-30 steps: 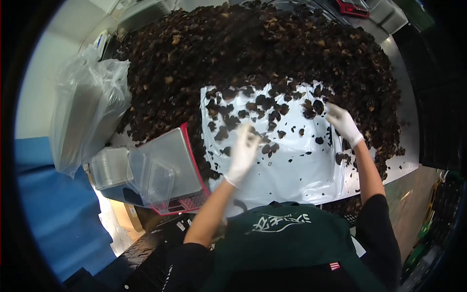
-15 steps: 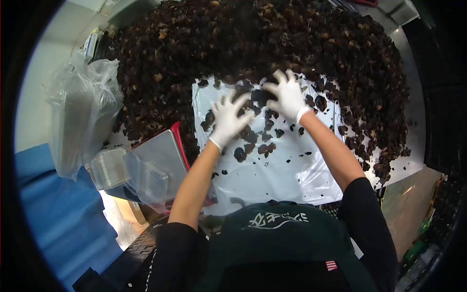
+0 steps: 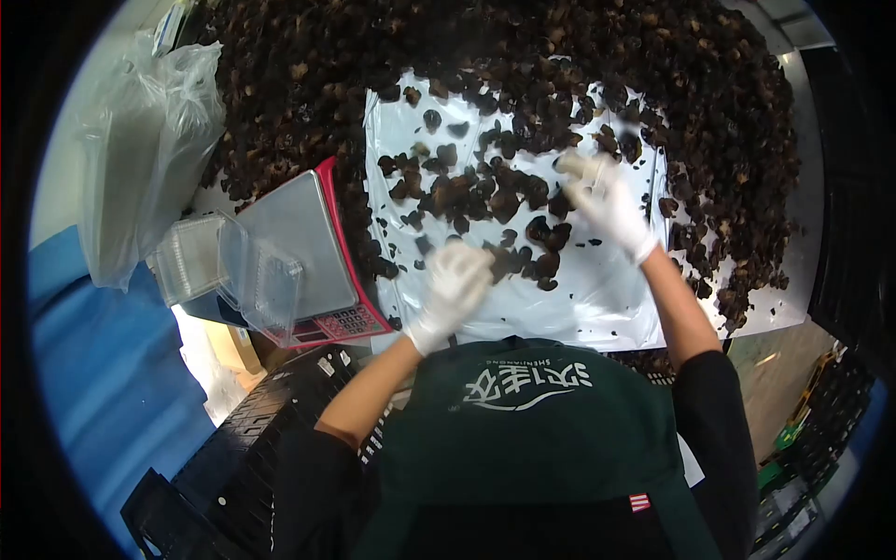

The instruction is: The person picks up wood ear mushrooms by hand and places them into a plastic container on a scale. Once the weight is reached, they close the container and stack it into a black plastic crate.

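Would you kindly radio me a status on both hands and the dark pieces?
Left hand over white sheet, blurred, hold unclear. Right hand over sheet, hold unclear. Dark pieces scattered on sheet, heaped beyond. Scale at left, blocking neither hand.

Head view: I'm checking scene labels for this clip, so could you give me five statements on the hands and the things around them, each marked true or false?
1. The left hand and the right hand are both white-gloved. True.
2. The white sheet has nothing lying on it. False: dark pieces are scattered across it.
3. The left hand is nearer than the right hand to the red-edged scale. True.
4. The apron is bright yellow. False: it is dark green.
5. The clear plastic container is to the right of the white sheet. False: it is to the left, overlapping the red-edged scale in the picture.
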Available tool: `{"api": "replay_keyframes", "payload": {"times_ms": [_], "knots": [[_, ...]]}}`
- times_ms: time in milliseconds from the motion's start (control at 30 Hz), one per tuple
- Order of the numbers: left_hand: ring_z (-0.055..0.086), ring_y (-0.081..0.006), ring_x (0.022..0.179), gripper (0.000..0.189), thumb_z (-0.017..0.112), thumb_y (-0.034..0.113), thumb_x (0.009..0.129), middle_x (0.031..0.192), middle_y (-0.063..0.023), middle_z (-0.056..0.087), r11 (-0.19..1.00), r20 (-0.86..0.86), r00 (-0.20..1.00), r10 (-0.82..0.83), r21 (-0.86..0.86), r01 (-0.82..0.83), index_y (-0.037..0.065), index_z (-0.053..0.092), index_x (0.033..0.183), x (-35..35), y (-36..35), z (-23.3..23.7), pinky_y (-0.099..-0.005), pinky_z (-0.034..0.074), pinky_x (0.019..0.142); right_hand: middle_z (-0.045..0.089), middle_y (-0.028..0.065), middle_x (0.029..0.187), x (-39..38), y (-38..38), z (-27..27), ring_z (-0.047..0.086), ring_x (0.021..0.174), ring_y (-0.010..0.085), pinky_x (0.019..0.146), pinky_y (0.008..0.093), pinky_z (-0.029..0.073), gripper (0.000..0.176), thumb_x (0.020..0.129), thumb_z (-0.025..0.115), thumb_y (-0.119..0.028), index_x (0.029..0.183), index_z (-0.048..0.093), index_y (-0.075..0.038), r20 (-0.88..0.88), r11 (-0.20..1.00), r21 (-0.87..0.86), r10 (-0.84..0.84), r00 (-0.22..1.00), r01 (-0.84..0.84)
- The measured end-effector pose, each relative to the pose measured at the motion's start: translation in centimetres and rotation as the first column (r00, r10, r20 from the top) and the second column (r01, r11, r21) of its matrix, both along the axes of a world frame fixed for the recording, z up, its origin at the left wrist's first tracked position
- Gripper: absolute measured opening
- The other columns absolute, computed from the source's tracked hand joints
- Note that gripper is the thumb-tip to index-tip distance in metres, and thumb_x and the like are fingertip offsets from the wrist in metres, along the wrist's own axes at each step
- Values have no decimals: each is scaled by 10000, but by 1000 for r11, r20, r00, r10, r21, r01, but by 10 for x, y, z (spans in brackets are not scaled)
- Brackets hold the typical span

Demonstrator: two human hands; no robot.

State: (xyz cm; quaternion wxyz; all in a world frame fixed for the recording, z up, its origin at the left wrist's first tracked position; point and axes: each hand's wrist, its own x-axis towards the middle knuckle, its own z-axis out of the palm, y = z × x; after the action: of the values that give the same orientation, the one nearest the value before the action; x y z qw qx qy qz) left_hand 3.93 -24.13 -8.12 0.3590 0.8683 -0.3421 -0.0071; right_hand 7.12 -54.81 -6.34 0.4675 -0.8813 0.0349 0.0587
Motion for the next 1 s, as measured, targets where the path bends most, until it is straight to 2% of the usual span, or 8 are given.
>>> {"api": "replay_keyframes", "payload": {"times_ms": [67,133,200,333,533,600,767,1000], "knots": [[561,-312,1001,242,676,-12,788,1008,-122,615,976,67,975,211,-74,-206,46,629,1018,41,0,5,-399,437,891,626,158,1256,48,-26,-28,579,1166,336,1013,398,446,398,837,681,-128,1226,632,-63,345,935,-283,-109,932,214],[547,-317,1068,324,677,6,802,1113,-135,605,922,89,918,386,-10,-387,33,613,1119,75,3,-1,-405,429,929,473,204,1429,79,-33,-52,457,1293,384,1060,466,394,601,815,704,-341,1355,545,-130,313,819,-480,-174,934,313],[378,-389,1330,496,706,207,851,1399,-184,480,898,99,904,417,110,-426,91,576,1316,91,4,-14,-464,297,1113,409,210,1482,88,-18,-60,368,1354,435,1103,544,316,665,797,715,-432,1379,529,-169,310,738,-636,-23,950,226],[143,-490,1429,571,709,383,839,1558,-181,277,918,13,968,250,315,-241,223,561,1367,59,-7,-20,-652,124,1130,339,149,1540,51,16,-50,245,1437,399,1160,566,167,689,783,720,-462,1398,507,-237,142,773,-628,229,963,-91],[173,-485,1425,618,702,323,832,1575,-158,262,924,-78,978,194,348,-155,194,515,1406,-28,-9,-11,-631,144,1138,419,133,1501,9,-12,-71,361,1384,350,1142,471,231,620,812,732,-279,1395,533,-201,247,860,-494,-1,969,127],[176,-486,1424,611,703,323,830,1573,-158,266,930,-134,981,139,359,-82,194,521,1399,-51,-11,-6,-630,144,1139,494,92,1441,12,-4,-63,411,1346,311,1120,458,263,531,814,730,-272,1323,602,-193,342,821,-529,-23,940,213],[185,-467,1416,578,724,281,813,1548,-160,307,949,-107,986,127,302,-89,162,557,1353,-76,-15,3,-600,160,1146,640,3,1187,36,41,-55,530,1179,225,1084,485,300,406,783,729,-227,1186,679,-208,361,776,-630,279,890,12],[220,-377,1429,542,694,71,819,1516,-144,355,901,-44,906,421,136,-412,74,549,1341,-64,1,2,-477,214,1163,653,-23,874,45,57,-47,569,1017,202,1102,515,271,257,732,754,-220,983,708,-190,290,728,-663,468,835,-177]]}}
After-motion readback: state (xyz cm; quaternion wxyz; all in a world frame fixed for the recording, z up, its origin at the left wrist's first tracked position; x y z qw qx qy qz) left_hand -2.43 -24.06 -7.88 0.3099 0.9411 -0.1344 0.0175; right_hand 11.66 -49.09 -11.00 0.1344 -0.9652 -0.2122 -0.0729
